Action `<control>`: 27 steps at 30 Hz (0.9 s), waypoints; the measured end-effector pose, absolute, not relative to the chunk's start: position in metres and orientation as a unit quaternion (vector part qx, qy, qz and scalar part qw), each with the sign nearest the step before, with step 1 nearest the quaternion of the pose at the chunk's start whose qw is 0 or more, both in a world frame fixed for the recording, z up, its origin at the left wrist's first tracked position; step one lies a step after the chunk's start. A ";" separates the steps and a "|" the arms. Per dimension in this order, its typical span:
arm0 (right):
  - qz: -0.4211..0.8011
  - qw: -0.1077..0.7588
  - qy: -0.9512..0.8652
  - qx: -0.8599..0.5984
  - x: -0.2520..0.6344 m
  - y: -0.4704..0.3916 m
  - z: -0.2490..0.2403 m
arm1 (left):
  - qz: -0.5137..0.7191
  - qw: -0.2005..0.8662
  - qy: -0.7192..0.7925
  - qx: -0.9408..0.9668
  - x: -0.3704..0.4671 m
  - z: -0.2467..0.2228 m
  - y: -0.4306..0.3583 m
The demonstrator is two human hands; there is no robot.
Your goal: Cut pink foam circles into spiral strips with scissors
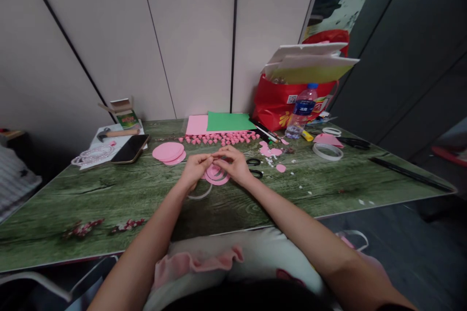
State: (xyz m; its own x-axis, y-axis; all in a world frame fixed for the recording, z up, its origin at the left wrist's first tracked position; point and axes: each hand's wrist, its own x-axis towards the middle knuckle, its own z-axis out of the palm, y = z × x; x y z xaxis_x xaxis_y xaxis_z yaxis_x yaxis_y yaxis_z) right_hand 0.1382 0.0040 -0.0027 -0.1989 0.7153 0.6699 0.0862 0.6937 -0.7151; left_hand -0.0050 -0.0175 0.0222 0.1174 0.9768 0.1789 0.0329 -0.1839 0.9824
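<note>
Left hand (197, 169) and right hand (234, 164) pinched a pink paper spiral (218, 182) between their fingertips over a green tabletop (292, 199). Black-handled scissors (254, 164) lay just beside the right hand, while small pink rosettes (229, 137) spread out behind, near stacked pink discs (167, 152).

"Where does the head camera look from?"
"Above the person's own lap (262, 251), which shows along the bottom."
"Facing which way?"
"Forward and down, over the table (280, 199) to the pale panels (197, 34) behind."
"How near?"
"Fairly close, but wide: the left hand (195, 169) and right hand (235, 164) look small, just below mid-frame."
</note>
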 end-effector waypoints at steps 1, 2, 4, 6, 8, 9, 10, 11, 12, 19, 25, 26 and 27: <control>0.263 0.569 -0.728 -0.278 0.138 0.003 -0.003 | 0.501 0.479 0.432 0.577 -0.005 0.023 -0.018; 0.251 0.570 -0.732 -0.277 0.138 0.003 -0.003 | 0.499 0.486 0.431 0.573 -0.006 0.023 -0.018; 0.231 0.572 -0.739 -0.271 0.138 0.002 -0.004 | 0.493 0.501 0.430 0.567 -0.007 0.023 -0.018; 0.209 0.576 -0.744 -0.267 0.137 0.001 -0.004 | 0.483 0.523 0.429 0.557 -0.008 0.023 -0.019; 0.186 0.578 -0.747 -0.270 0.137 0.000 -0.003 | 0.470 0.556 0.424 0.538 -0.009 0.024 -0.019; 0.177 0.578 -0.748 -0.272 0.136 0.000 -0.003 | 0.465 0.574 0.420 0.527 -0.010 0.025 -0.019; 0.170 0.577 -0.750 -0.275 0.136 -0.001 -0.002 | 0.462 0.590 0.413 0.517 -0.010 0.026 -0.019; 0.164 0.577 -0.751 -0.277 0.135 -0.001 -0.002 | 0.461 0.603 0.406 0.508 -0.011 0.026 -0.019; 0.159 0.576 -0.752 -0.279 0.135 -0.001 -0.002 | 0.462 0.613 0.398 0.502 -0.011 0.026 -0.018; 0.128 0.584 -0.752 -0.276 0.136 0.001 -0.004 | 0.467 0.596 0.398 0.518 -0.011 0.025 -0.018; 0.195 0.601 -0.724 -0.277 0.136 0.001 -0.002 | 0.526 0.503 0.439 0.527 -0.012 0.022 -0.016; 0.217 0.598 -0.719 -0.281 0.136 0.001 -0.001 | 0.531 0.502 0.442 0.520 -0.012 0.022 -0.015; 0.237 0.594 -0.714 -0.284 0.136 0.001 -0.001 | 0.534 0.502 0.446 0.514 -0.012 0.021 -0.014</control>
State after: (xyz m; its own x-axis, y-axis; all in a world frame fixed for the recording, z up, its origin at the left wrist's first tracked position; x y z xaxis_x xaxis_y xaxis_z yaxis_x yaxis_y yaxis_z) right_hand 0.1357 0.0007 -0.0009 -0.1333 0.6875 0.7139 0.1234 0.7262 -0.6763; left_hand -0.0124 -0.0144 0.0212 0.0330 0.9943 0.1010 -0.0786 -0.0981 0.9921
